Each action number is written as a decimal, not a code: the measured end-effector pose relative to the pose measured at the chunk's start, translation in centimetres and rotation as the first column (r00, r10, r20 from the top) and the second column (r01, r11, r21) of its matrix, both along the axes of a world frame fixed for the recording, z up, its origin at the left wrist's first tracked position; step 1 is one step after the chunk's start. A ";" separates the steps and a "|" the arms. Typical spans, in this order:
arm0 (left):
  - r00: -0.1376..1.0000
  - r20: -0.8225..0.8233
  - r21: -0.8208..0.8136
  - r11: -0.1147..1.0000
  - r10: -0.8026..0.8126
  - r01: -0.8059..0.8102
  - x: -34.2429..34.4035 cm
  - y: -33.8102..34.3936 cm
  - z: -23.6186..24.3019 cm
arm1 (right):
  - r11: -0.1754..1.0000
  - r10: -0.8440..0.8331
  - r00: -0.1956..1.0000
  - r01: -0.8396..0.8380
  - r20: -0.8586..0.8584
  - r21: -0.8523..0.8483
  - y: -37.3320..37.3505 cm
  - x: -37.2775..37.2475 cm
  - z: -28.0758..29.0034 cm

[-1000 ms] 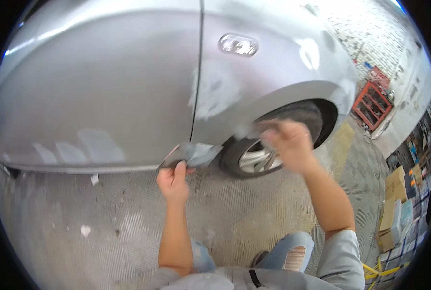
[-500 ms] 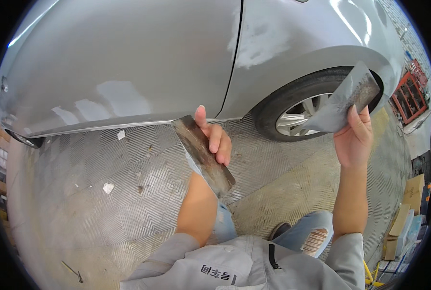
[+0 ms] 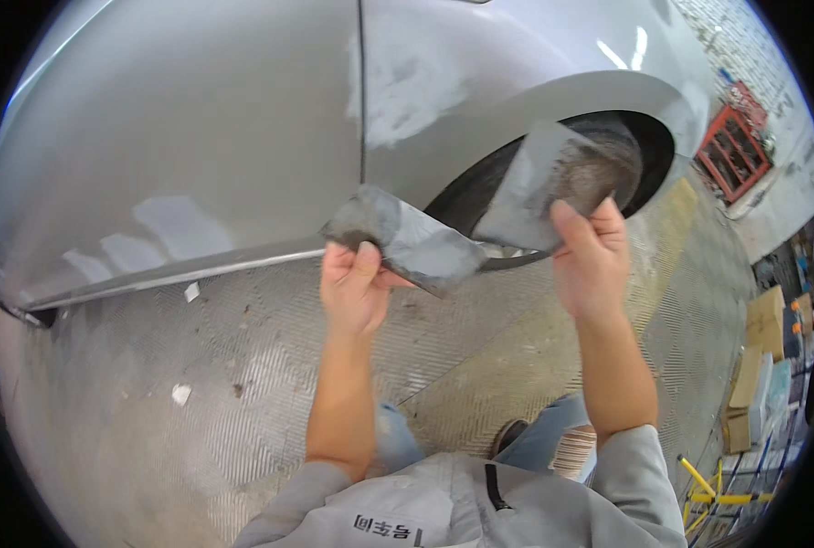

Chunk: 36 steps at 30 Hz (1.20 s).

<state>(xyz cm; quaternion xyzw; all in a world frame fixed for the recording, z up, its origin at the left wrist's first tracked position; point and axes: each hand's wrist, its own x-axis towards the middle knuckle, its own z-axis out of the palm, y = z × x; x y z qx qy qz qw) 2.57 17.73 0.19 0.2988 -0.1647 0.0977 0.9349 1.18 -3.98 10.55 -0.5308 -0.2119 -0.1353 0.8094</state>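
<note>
My left hand (image 3: 354, 290) is closed on one end of a flat metal putty spreader (image 3: 425, 245), its thumb on the near face. Pale grey filler is smeared along the middle of that blade, with dark stains at its ends. A second, wider putty spreader (image 3: 533, 183) is pinched between the thumb and fingers of my right hand (image 3: 592, 258). Its blade carries grey film and a brown stained area by the thumb. The blades' near edges come close together; whether they touch I cannot tell. Beyond them is a silver car (image 3: 270, 119) with a whitish filler patch (image 3: 405, 87) beside the door seam.
Behind the spreaders is the car's wheel (image 3: 640, 151), partly hidden. More pale patches (image 3: 183, 226) mark the lower door. White scraps (image 3: 181, 394) lie on the ridged floor (image 3: 243, 338). To the right are a red frame (image 3: 734, 153), cardboard boxes (image 3: 747, 374) and yellow bars (image 3: 727, 499).
My left hand has turned its spreader over, showing the filler-smeared face. My right hand has moved left and brought its spreader near the other. The view has shifted toward the right.
</note>
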 end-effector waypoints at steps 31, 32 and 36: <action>0.994 -0.032 -0.100 0.989 0.104 -0.106 0.1 -1.3 -0.1 | 0.392 -0.083 0.957 0.287 0.278 -0.874 -2.5 -0.2 -0.3; 0.994 -0.022 -0.115 0.988 0.103 -0.105 0.3 -0.9 -0.2 | 0.571 -0.179 0.977 0.197 0.113 -0.797 -2.8 0.0 -0.5; 0.983 0.183 0.050 0.998 0.032 -0.042 1.2 -1.0 -1.5 | 0.963 0.058 0.799 -0.204 -0.599 -0.179 -4.5 -0.5 -0.5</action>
